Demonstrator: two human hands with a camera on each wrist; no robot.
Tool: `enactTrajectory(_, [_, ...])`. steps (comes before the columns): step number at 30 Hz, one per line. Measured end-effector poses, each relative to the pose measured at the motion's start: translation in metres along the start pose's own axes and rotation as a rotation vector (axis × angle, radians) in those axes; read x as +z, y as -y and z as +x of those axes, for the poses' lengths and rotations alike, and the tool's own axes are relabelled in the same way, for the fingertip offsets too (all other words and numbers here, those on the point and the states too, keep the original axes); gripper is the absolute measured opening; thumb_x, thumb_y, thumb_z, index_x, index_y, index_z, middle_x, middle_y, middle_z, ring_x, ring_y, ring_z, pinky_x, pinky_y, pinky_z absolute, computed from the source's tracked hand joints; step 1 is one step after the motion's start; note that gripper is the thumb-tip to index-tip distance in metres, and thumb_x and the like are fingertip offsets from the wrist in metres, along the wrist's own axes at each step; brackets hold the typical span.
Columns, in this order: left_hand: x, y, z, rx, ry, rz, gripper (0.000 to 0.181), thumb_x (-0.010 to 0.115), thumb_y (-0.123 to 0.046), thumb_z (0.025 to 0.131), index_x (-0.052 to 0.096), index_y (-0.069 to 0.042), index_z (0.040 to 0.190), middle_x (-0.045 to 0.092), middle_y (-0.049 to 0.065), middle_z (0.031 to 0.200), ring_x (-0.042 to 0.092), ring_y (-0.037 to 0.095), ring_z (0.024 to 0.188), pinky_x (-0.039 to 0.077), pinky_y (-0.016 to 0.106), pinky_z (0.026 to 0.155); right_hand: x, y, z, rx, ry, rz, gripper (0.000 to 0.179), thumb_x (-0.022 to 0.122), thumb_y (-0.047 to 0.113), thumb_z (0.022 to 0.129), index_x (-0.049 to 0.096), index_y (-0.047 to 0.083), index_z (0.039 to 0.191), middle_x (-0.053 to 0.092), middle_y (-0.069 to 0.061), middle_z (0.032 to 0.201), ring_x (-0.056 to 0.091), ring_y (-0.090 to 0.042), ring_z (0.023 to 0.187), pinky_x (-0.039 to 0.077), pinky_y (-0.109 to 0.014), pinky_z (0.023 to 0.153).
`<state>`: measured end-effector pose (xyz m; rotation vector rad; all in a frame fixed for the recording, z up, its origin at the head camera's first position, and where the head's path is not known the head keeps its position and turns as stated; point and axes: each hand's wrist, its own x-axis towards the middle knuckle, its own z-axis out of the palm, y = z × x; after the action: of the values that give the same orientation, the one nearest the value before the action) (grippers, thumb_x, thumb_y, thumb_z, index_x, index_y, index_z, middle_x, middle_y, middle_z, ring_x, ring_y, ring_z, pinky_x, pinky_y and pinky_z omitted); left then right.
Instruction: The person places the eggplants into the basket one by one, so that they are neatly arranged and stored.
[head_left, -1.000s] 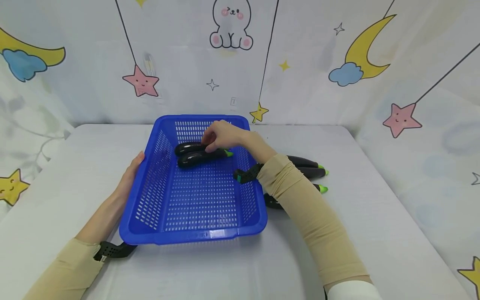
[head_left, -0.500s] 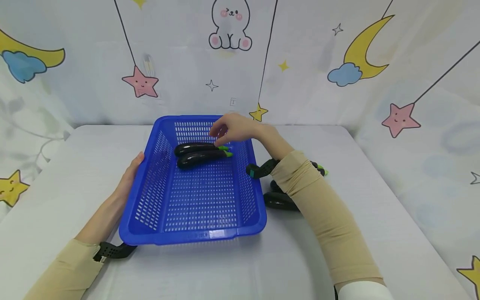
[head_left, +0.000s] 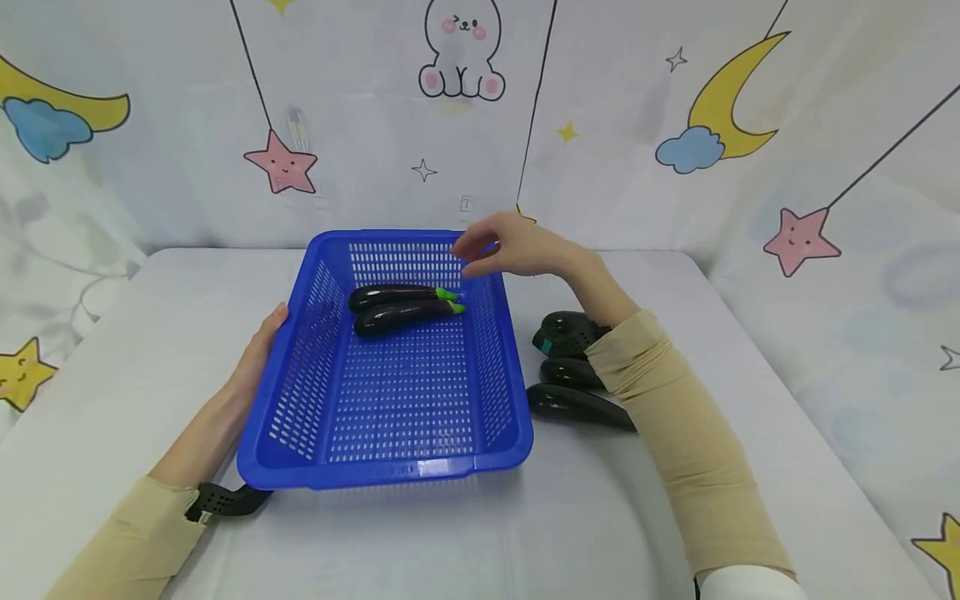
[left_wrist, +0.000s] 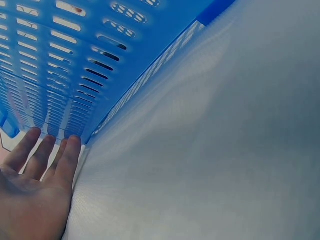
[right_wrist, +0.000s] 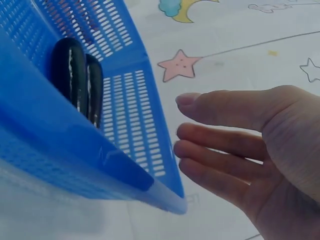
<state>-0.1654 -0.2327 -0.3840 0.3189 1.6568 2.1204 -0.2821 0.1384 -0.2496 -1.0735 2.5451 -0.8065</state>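
Two dark eggplants with green stems lie side by side in the blue plastic basket, towards its far end. My left hand touches the basket's left side from outside. The left wrist view shows that hand's fingers extended against the slotted wall. Over the basket's far right corner hovers my right hand, holding nothing. In the right wrist view its thumb and fingers are apart, beside the basket rim.
Several more eggplants lie on the white table right of the basket, partly hidden by the right wristband and sleeve. A printed curtain stands behind the table.
My right hand has let go of the farther eggplant in the basket, then risen and moved right. The left hand and basket have stayed where they were.
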Motion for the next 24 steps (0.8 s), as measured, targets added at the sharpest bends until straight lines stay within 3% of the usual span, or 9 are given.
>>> enactTrajectory(4, [0.000, -0.001, -0.001, 0.001, -0.013, 0.033, 0.074, 0.020, -0.060, 0.102, -0.001, -0.022, 0.162, 0.046, 0.006, 0.137, 0.058, 0.017, 0.114, 0.055, 0.037, 0.088, -0.004, -0.004, -0.012, -0.003, -0.023, 0.008, 0.035, 0.074, 0.019, 0.092, 0.068, 0.006, 0.124, 0.069, -0.008, 0.122, 0.065, -0.025, 0.114, 0.053, -0.035, 0.097])
enactTrajectory(11, [0.000, 0.000, 0.000, 0.009, -0.003, 0.013, 0.074, 0.022, -0.060, 0.102, 0.001, -0.020, 0.162, 0.049, 0.005, 0.136, 0.059, 0.016, 0.112, 0.055, 0.035, 0.088, -0.008, -0.021, -0.031, 0.021, -0.064, 0.045, 0.034, 0.075, 0.017, 0.092, 0.069, 0.003, 0.122, 0.068, -0.014, 0.120, 0.065, -0.025, 0.112, 0.053, -0.038, 0.097])
enactTrajectory(24, [-0.002, 0.000, 0.000, -0.004, 0.006, -0.010, 0.077, 0.023, -0.061, 0.102, 0.002, -0.017, 0.161, 0.052, 0.005, 0.132, 0.060, 0.016, 0.109, 0.055, 0.035, 0.086, -0.001, -0.057, -0.076, 0.186, -0.073, 0.058, 0.040, 0.080, 0.024, 0.087, 0.070, 0.009, 0.122, 0.069, -0.008, 0.122, 0.065, -0.027, 0.117, 0.051, -0.042, 0.100])
